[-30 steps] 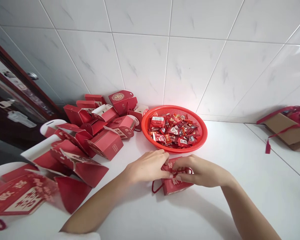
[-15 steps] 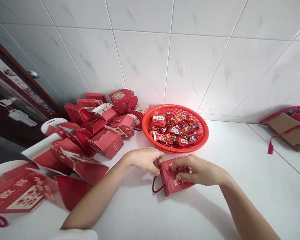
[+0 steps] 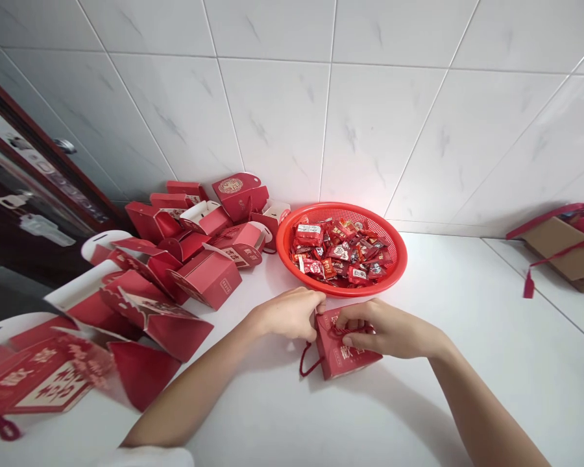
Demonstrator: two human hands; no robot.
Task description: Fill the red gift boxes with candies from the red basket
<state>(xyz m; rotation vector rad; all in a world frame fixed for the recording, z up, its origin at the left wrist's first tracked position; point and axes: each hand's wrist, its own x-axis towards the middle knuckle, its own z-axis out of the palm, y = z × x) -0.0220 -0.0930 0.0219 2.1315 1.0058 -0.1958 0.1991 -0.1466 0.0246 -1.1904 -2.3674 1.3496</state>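
A small red candy box point(image 3: 344, 362) with pale printed characters lies on the white counter, in front of a red basket of candies. My left hand point(image 3: 292, 314) is closed at the box's upper left corner, its fingertips partly hidden behind the edge. Over the top face, my right hand point(image 3: 394, 329) pinches the twisted red cord point(image 3: 339, 331). A loop of dark red cord point(image 3: 304, 366) hangs out at the box's left side, below my left hand.
Wrapped candies point(image 3: 340, 253) fill the red plastic basket point(image 3: 401, 259) by the tiled wall. Several open red boxes point(image 3: 207, 282) crowd the counter on the left. Far right stands a brown cardboard box point(image 3: 559, 246) with a red ribbon and tassel. A dark door point(image 3: 24, 188) with keys is at the left.
My left hand has closed further at the box's corner and shifted slightly right. The box has moved a little to the right. My right hand keeps its pinch on the cord.
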